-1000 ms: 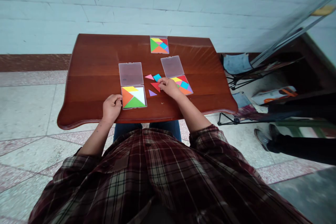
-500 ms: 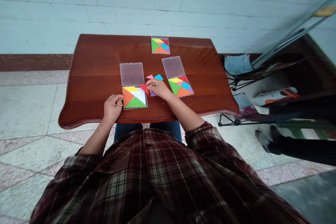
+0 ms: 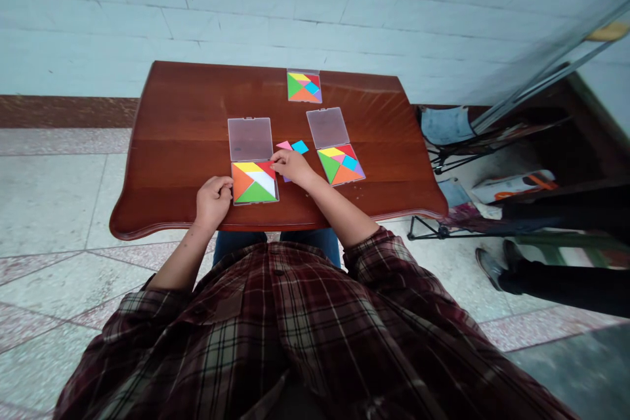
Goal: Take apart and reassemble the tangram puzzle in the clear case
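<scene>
An open clear tangram case [image 3: 254, 182] lies near the front edge of the brown table [image 3: 172, 144], holding orange, yellow, green and white pieces. My left hand [image 3: 212, 200] is curled against the case's left side, steadying it. My right hand [image 3: 292, 166] pinches a red triangle [image 3: 268, 168] at the case's upper right corner. A pink piece [image 3: 284, 145] and a blue piece [image 3: 300, 146] lie loose just beyond my right hand. A purple piece is mostly hidden under that hand.
A second open case [image 3: 340, 165] with a full coloured set lies to the right, its lid [image 3: 327, 127] folded back. A third set [image 3: 304, 86] sits at the table's far edge. A folding stand and another person's shoe [image 3: 489, 264] are on the floor at the right.
My right hand carried the red triangle leftward from the loose pieces to the left case's upper right corner. My left hand stayed on the case.
</scene>
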Tool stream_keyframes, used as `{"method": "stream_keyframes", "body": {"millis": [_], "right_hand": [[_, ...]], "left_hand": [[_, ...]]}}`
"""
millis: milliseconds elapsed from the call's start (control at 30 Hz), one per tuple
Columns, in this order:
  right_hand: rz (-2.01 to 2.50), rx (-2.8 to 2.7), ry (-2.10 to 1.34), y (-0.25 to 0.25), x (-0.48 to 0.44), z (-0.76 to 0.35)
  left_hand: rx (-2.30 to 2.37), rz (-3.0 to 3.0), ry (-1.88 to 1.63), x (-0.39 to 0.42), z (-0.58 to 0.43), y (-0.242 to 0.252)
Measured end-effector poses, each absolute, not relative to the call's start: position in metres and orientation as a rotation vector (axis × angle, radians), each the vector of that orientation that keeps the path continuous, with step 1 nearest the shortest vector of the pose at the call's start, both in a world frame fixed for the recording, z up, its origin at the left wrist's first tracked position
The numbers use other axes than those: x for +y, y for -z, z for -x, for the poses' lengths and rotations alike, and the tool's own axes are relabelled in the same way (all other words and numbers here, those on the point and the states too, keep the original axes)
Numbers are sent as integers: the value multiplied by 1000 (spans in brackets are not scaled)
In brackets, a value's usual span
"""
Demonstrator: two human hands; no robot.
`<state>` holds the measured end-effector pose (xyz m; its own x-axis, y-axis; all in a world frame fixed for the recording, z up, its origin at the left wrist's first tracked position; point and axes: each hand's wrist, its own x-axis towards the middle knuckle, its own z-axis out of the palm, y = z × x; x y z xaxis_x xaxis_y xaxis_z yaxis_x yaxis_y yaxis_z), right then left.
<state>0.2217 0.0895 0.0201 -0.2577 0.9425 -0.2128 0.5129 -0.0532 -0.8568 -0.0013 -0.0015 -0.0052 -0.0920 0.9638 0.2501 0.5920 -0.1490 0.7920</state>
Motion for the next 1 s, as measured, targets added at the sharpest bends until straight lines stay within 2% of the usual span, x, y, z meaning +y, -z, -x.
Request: {"method": "stream_keyframes", "body": {"millis": [467, 767, 1000], "right_hand": [[1728, -2084, -868, -33, 89, -219], [1615, -2400, -572, -28, 66, -207], [1627, -2434, -448, -29, 64, -198]], "left_hand": [[1694, -1719, -1125, -2, 1, 6], [1689, -1754, -1129, -2, 2, 7], [1678, -1746, -1133, -1, 2, 8]]}}
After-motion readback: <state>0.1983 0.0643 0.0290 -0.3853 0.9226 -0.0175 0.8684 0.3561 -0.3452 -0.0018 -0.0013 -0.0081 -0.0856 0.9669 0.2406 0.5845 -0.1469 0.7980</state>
